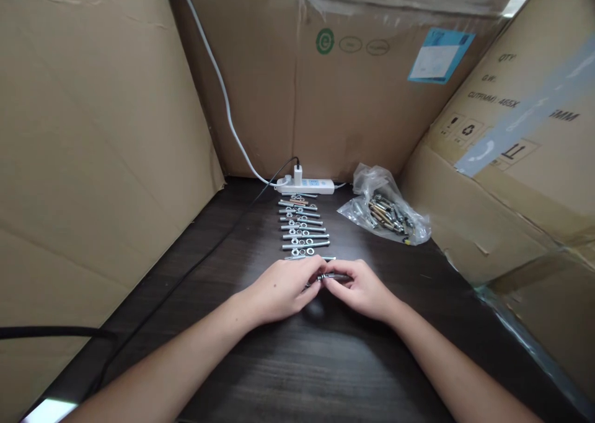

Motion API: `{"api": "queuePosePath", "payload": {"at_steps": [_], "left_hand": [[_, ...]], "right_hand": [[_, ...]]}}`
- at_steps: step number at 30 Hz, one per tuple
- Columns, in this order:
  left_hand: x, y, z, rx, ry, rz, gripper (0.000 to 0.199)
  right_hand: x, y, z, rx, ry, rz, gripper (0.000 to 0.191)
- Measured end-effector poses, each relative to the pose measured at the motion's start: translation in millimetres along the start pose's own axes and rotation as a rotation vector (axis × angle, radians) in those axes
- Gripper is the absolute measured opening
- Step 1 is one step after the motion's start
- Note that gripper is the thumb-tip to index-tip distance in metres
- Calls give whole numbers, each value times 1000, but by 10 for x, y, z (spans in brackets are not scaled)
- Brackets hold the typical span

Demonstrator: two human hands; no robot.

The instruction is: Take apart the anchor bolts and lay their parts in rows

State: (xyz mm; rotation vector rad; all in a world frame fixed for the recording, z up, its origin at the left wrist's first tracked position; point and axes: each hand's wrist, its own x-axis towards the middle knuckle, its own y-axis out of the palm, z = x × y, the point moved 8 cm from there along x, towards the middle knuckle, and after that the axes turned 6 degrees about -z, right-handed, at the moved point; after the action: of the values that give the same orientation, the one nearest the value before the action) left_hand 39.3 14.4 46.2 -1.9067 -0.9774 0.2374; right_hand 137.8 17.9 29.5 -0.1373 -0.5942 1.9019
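My left hand and my right hand meet over the dark table, both closed on one metal bolt. The right fingers and thumb pinch its shaft, while the left fingertips grip the other end, where a nut or ring seems to sit, mostly hidden. Just beyond the knuckles lies another bolt, partly covered by my left hand. Farther back, several silver bolts lie crosswise in a column, with hex nuts, thin rings and flat washers between them.
A clear plastic bag of metal hardware lies at the back right. Behind the column is a white power strip with a plug. A black cable crosses the table's left side. Cardboard walls enclose the table.
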Motion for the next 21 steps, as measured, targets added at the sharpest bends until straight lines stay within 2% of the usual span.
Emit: {"api": "queuePosePath", "payload": {"at_steps": [4,14,21], "left_hand": [[-3,-14,32,-12,-23,-26,10],[9,-19,55,-20,-14,-24,10],[27,-1,69,-49,-43,-65,11]], "right_hand": [[3,-18,-37,7,39,-25,23],[0,-11,-40,-49,-2,-25,19],[-1,-26,-31,-41,4,-43,18]]}}
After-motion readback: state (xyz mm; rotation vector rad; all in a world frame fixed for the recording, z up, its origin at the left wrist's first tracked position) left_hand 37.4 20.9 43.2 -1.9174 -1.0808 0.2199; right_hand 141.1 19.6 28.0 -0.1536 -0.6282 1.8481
